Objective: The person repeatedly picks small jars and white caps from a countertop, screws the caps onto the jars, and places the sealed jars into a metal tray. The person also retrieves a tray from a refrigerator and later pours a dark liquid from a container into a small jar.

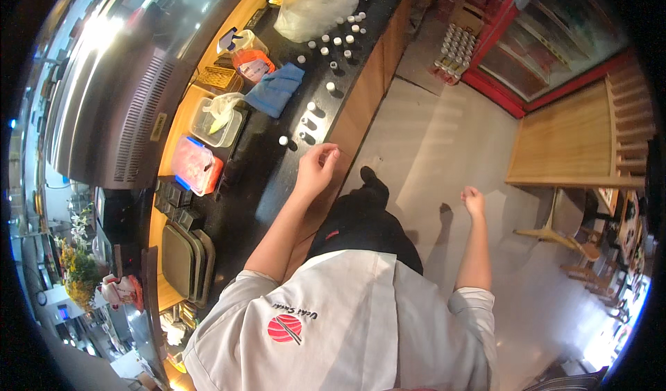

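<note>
**L hand curled at counter edge, near white pcs**

L hand (pixel 317 170): fingers bent in, thumb close to index tip; can't tell if they meet or grip anything. Sm. white pcs (pixel 331 86) stand on blk counter (pixel 267 161) just beyond it, more clustered nr plastic bag (pixel 316 6). R hand (pixel 472 202) loosely curled over floor, contents unclear. Beside pcs: blue cloth (pixel 277 90), spray btl (pixel 253 65), red-filled tub (pixel 196 163).
</note>
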`<state>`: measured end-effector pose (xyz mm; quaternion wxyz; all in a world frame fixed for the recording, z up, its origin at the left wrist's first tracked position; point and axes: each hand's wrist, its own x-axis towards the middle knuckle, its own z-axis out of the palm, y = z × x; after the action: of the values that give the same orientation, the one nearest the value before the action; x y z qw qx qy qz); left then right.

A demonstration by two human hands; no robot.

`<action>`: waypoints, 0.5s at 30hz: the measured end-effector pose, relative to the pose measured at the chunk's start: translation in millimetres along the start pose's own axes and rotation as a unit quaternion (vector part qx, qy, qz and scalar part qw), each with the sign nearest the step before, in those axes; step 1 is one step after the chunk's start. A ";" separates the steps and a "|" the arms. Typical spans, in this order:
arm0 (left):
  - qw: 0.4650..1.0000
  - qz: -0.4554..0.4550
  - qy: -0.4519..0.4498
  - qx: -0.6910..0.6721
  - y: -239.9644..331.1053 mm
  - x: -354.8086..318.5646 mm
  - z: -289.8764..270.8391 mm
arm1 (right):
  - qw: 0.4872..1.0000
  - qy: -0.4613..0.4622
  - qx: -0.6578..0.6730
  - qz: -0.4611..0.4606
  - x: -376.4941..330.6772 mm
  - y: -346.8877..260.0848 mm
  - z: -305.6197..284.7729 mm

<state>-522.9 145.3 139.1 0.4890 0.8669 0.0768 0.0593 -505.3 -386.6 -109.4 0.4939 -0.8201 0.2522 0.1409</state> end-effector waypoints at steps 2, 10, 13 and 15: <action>1.000 0.015 0.016 0.020 -8.3 43.5 5.1 | 0.999 -0.041 0.014 -0.024 42.0 -42.8 14.0; 0.994 -0.011 0.108 0.021 0.6 167.2 -8.5 | 0.976 -0.173 -0.051 -0.119 115.5 -219.9 111.7; 0.990 -0.044 0.136 0.015 -1.6 188.6 -10.6 | 0.954 -0.147 -0.097 -0.243 170.6 -281.5 144.0; 0.982 -0.068 0.172 0.027 -9.5 190.5 -14.8 | 0.937 -0.131 -0.119 -0.302 171.4 -377.7 167.2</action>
<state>-339.3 199.0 143.9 0.4480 0.8492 0.2205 0.1718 -150.7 -141.1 8.5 0.4408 -0.8846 -0.0932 0.1201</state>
